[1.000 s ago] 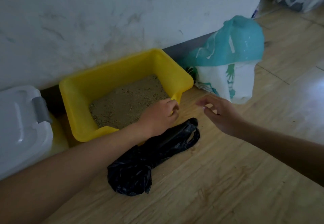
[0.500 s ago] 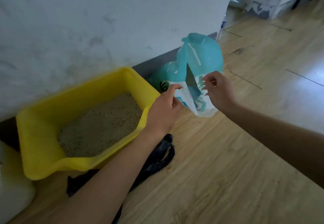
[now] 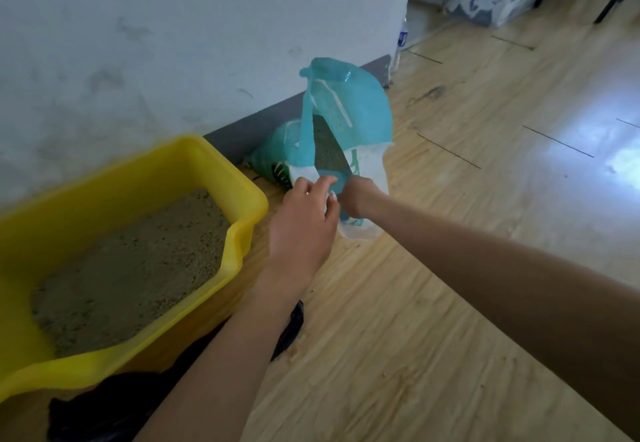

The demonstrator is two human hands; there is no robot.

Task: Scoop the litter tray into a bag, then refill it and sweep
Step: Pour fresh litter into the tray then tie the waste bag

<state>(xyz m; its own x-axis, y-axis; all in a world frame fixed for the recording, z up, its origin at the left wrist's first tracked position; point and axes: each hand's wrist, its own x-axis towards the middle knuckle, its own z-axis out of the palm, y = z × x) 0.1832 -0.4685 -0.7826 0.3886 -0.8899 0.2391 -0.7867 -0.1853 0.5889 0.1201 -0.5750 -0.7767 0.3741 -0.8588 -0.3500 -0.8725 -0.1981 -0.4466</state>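
While left hand [image 3: 304, 223] pinches the left lip and right hand [image 3: 358, 199] fists the right lip of the litter sack [image 3: 349, 105] mid-frame, I read this as opening it, tray [image 3: 237, 251] lower left unscooped; next: spread mouth, keep sack upright.

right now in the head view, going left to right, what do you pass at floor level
yellow litter tray → left hand → right hand; the litter bag and black bag overlap these, so left out
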